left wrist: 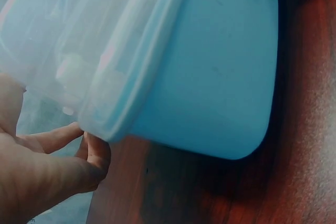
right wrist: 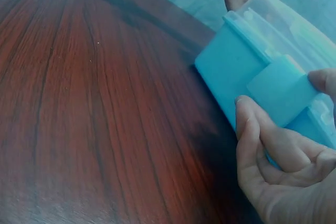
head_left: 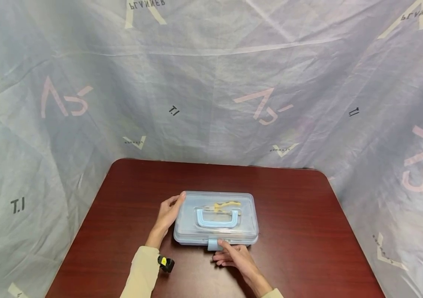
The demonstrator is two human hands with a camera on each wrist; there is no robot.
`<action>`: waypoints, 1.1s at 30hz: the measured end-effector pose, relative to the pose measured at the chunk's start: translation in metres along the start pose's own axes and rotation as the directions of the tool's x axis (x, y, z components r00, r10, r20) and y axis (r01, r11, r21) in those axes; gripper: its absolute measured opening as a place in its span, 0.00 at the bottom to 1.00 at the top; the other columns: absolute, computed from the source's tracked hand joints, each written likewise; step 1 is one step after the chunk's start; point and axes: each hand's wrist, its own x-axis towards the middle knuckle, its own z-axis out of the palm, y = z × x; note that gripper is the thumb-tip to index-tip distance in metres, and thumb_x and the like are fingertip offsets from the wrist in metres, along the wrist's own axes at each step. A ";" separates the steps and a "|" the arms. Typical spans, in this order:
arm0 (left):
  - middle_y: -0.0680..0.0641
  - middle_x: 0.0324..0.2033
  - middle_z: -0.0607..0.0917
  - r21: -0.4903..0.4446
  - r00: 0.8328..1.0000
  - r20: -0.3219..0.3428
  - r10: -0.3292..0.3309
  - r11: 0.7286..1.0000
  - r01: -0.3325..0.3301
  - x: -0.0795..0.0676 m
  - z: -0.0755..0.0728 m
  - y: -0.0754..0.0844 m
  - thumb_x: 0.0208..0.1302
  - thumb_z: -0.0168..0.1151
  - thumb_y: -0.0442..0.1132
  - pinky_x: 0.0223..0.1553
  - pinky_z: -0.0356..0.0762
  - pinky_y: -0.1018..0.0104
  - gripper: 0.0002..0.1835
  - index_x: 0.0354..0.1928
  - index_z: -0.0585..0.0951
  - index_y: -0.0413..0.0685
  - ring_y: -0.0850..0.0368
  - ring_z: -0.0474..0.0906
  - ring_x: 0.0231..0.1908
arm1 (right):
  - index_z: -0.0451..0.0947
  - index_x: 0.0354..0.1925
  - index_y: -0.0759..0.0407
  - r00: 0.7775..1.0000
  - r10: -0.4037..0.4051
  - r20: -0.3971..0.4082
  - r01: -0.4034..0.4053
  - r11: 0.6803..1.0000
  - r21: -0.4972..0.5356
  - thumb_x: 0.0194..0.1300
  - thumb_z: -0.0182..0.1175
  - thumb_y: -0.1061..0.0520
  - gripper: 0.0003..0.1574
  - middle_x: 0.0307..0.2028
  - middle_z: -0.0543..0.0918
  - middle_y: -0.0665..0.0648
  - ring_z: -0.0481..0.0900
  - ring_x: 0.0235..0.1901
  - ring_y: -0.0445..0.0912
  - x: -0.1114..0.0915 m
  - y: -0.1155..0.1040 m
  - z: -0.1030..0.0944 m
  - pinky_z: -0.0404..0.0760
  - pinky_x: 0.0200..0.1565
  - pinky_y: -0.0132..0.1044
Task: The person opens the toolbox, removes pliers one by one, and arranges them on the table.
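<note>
"While I look down through the head view, I need the layout: where is the box [head_left: 216, 232]?"

"On the near half of the counter [head_left: 289, 231], around the middle from left to right, long side facing near. Far edge well apart from it; left and right edges too, with red-brown surface running out to both. My frame cuts off the near edge."

"And the fingers?"

"I see the left hand [head_left: 168, 213] gripping the box's left side near the far corner, fingers bent at the rim. The right hand [head_left: 235, 256] pinches the front latch [head_left: 213, 245], thumb upon it, fingers curled underneath."

"Materials?"

"Smooth blue plastic below with rounded corners, a clear lid [head_left: 187, 215] above, and a light-blue U-shaped handle [head_left: 216, 224] on top. Glossy wood grain under it; wrinkled grey cloth [head_left: 211, 74] hangs beyond."

"What can't you make out?"

"Yellow-handled pliers [head_left: 219, 207] show through the lid, but anything beneath them is blurred. I can't tell whether the latch is fastened. My right wrist view crops the right thumb; the left wrist view cuts off much of the box."
</note>
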 end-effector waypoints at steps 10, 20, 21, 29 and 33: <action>0.45 0.56 0.77 -0.004 1.000 -0.006 -0.003 1.000 0.003 -0.001 0.002 -0.003 0.54 0.57 0.71 0.57 0.68 0.50 0.40 0.59 0.75 0.50 0.49 0.71 0.58 | 0.81 0.45 0.71 0.998 -0.029 0.055 0.029 1.000 0.002 0.62 0.58 0.36 0.38 0.37 0.85 0.65 0.85 0.38 0.54 -0.012 -0.010 -0.001 0.82 0.41 0.41; 0.45 0.59 0.74 -0.002 1.000 0.002 -0.007 1.000 0.007 -0.004 0.001 0.001 0.55 0.57 0.70 0.57 0.67 0.48 0.39 0.61 0.73 0.51 0.48 0.69 0.60 | 0.74 0.51 0.75 0.969 -0.162 0.185 0.157 0.987 0.041 0.66 0.59 0.54 0.25 0.42 0.83 0.69 0.82 0.43 0.56 -0.021 -0.012 -0.006 0.79 0.48 0.47; 0.45 0.59 0.74 -0.005 1.000 0.001 -0.007 1.000 0.007 -0.003 0.000 0.001 0.55 0.57 0.70 0.57 0.67 0.48 0.39 0.61 0.74 0.50 0.48 0.69 0.60 | 0.73 0.51 0.76 0.965 -0.169 0.199 0.166 0.986 0.033 0.66 0.60 0.56 0.25 0.42 0.83 0.68 0.82 0.41 0.53 -0.021 -0.013 -0.007 0.79 0.47 0.46; 0.46 0.54 0.78 -0.027 1.000 -0.018 -0.001 1.000 0.000 -0.002 0.002 0.000 0.54 0.59 0.69 0.56 0.69 0.51 0.38 0.58 0.77 0.49 0.50 0.73 0.56 | 0.76 0.50 0.73 0.951 -0.178 0.254 0.199 0.978 -0.062 0.61 0.63 0.61 0.21 0.34 0.84 0.57 0.79 0.33 0.38 -0.021 -0.009 -0.014 0.79 0.34 0.30; 0.46 0.53 0.78 -0.028 1.000 -0.021 -0.006 1.000 0.005 -0.001 0.002 0.001 0.54 0.59 0.69 0.55 0.69 0.52 0.38 0.57 0.77 0.50 0.51 0.73 0.55 | 0.79 0.43 0.73 0.957 -0.165 0.237 0.198 0.973 -0.119 0.59 0.65 0.60 0.17 0.28 0.81 0.51 0.77 0.30 0.36 -0.020 -0.008 -0.014 0.77 0.32 0.29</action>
